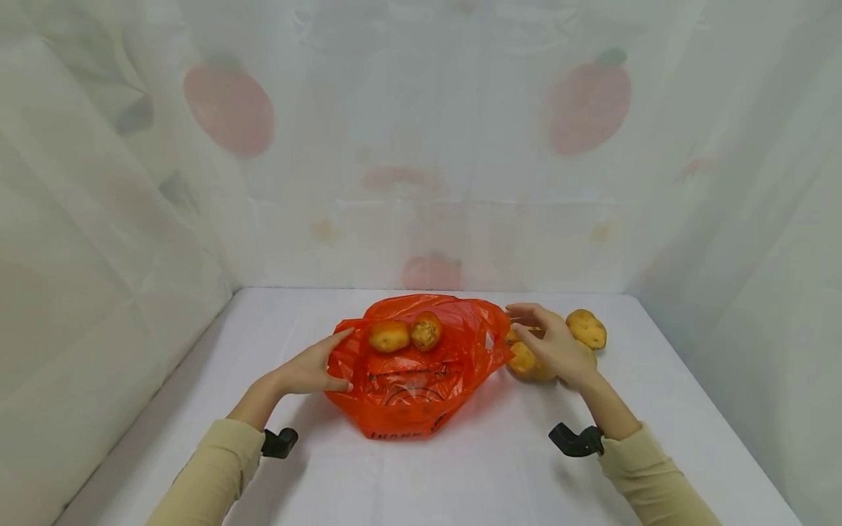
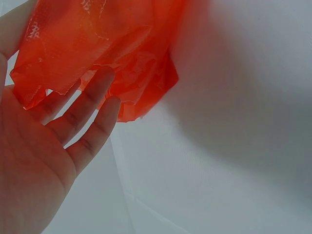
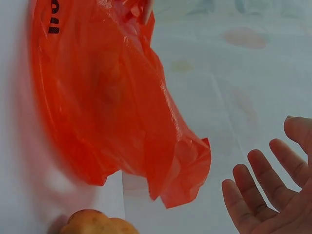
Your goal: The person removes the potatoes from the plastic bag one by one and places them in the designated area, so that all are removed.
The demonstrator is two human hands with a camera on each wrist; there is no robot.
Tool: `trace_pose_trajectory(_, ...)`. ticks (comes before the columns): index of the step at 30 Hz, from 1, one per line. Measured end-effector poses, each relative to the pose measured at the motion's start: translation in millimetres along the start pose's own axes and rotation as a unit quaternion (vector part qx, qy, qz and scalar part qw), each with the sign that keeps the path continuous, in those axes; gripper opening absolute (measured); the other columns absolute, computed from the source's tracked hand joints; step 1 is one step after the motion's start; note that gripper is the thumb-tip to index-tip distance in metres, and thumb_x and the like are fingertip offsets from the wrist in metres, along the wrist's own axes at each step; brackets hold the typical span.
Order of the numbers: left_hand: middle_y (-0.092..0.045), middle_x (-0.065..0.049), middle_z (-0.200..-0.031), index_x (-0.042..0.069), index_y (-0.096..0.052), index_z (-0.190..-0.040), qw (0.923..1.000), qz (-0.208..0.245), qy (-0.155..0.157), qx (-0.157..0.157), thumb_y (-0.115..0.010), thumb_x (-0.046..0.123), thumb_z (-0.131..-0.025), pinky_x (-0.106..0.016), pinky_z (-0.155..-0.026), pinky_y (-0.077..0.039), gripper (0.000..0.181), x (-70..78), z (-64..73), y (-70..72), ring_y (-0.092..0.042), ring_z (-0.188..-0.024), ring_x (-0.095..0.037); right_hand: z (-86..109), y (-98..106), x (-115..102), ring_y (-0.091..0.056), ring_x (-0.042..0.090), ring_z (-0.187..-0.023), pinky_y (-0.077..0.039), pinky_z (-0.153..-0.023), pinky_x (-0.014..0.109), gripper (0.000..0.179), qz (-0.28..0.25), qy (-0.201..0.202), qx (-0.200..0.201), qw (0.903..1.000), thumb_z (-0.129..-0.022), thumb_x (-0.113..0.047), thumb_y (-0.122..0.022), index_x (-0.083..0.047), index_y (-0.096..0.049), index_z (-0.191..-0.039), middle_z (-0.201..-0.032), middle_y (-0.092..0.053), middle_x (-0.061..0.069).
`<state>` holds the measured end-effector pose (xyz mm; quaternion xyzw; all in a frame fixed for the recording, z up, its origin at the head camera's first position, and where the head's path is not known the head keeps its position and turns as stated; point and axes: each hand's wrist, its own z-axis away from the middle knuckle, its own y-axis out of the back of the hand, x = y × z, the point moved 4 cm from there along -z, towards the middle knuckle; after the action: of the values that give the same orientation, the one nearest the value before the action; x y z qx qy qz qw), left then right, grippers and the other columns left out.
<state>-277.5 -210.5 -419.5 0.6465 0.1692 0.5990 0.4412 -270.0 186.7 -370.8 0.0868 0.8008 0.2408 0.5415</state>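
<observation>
Two potatoes (image 1: 389, 336) inside a thin red bag (image 1: 408, 418), lying side by side and touching. Left one turned sideways, right one with an end to the front. Both near the back of the wide open bag, in plain sight through the top. Dark writing (image 1: 397, 435) on the bag, with some letters bent by the folds. All in the middle of a white table (image 1: 395, 489).

At the left edge of the bag, touching the red plastic, the left hand (image 1: 316, 369): fingers (image 2: 78, 114) spread wide with gaps in between, thumb out on the near side. Up close in the left wrist view, right by the loose, crinkly edge.

Just beside the right edge of the bag, the right hand (image 1: 559, 351): fingers spread and a little bent, apart from the bag in the right wrist view.

Under and around that hand, on the table, more potatoes (image 1: 586, 329), yellow-brown and close together. Some partly hidden, so hard to tell how many.

Near the wrists, tan sleeves (image 1: 217, 460) and small black things (image 1: 279, 443). At the back and sides, pale sheets (image 1: 473, 168) with blurry red fruit pictures (image 1: 590, 108).
</observation>
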Motion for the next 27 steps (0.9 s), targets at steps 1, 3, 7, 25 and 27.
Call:
trace_pose_trajectory(1,-0.034,-0.012,-0.144,0.014,-0.021,-0.147,1.0000,0.000,0.000,0.001,-0.076,0.023,-0.073,-0.055,-0.099,-0.037,0.092,0.1,-0.1,0.2,-0.033,-0.130,-0.034,-1.2,-0.9,-1.9,-0.055,0.023,-0.111,-0.046,-0.093,0.041,0.038,-0.007,0.002,-0.005,1.0000,-0.092,-0.023,-0.056,-0.009,-0.050,-0.127,-0.124,-0.056,0.011)
trace_pose_trajectory(3,-0.034,-0.012,-0.144,0.014,-0.021,-0.147,1.0000,0.001,0.001,0.000,-0.076,0.023,-0.073,-0.055,-0.099,-0.037,0.092,0.0,-0.2,0.2,-0.032,-0.130,-0.034,-3.2,-2.7,-5.0,-0.056,0.024,-0.110,-0.048,-0.091,0.042,0.038,-0.018,0.002,-0.015,0.9997,-0.092,-0.020,-0.057,-0.009,-0.050,-0.128,-0.124,-0.056,0.012)
trace_pose_trajectory(7,-0.034,-0.011,-0.144,0.015,-0.021,-0.147,1.0000,0.001,0.003,-0.003,-0.076,0.024,-0.073,-0.055,-0.098,-0.038,0.093,-1.3,0.1,0.1,-0.032,-0.130,-0.034,-7.1,-7.0,-9.8,-0.057,0.027,-0.108,-0.048,-0.089,0.048,0.040,-0.032,-0.013,-0.042,0.9985,-0.092,-0.021,-0.057,-0.010,-0.048,-0.129,-0.126,-0.054,0.014)
trace_pose_trajectory(25,-0.034,-0.011,-0.143,0.015,-0.021,-0.147,1.0000,-0.001,0.003,-0.002,-0.076,0.024,-0.072,-0.054,-0.097,-0.040,0.093,-3.2,0.0,-1.1,-0.033,-0.129,-0.034,-36.6,-33.7,-29.1,-0.051,0.023,-0.118,-0.045,-0.094,0.045,0.047,0.036,-0.031,-0.086,0.9952,-0.089,-0.044,-0.056,-0.021,-0.048,-0.130,-0.128,-0.054,0.000)
trace_pose_trajectory(27,-0.034,-0.011,-0.143,0.015,-0.021,-0.147,1.0000,-0.003,0.002,-0.002,-0.076,0.024,-0.073,-0.054,-0.097,-0.039,0.092,-3.4,-0.3,-1.3,-0.033,-0.129,-0.034,-39.7,-36.5,-30.9,-0.050,0.024,-0.119,-0.044,-0.095,0.046,0.048,0.036,-0.033,-0.091,0.9947,-0.090,-0.042,-0.056,-0.020,-0.046,-0.131,-0.129,-0.053,0.002)
